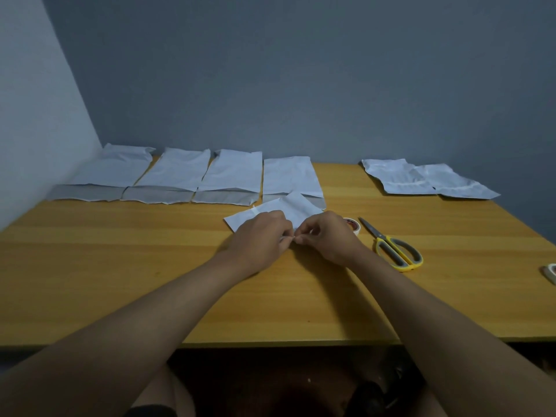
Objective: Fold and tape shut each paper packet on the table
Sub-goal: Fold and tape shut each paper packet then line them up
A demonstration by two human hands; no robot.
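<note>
A white paper packet [279,210] lies slanted on the wooden table [150,266] just beyond my hands. My left hand [260,239] and my right hand [326,236] meet fingertip to fingertip at its near edge, both pinching something small there; it looks like a bit of tape or the paper edge, too small to tell. Several flat packets lie in a row along the back, from the leftmost packet [111,173] to one [288,177] right behind the worked packet. Two crumpled packets [427,180] lie at the back right.
A tape roll [352,224] sits just right of my right hand. Yellow-and-grey scissors [394,246] lie beside it, blades pointing away. A small white object [552,272] shows at the right frame edge. Walls close the back and the left.
</note>
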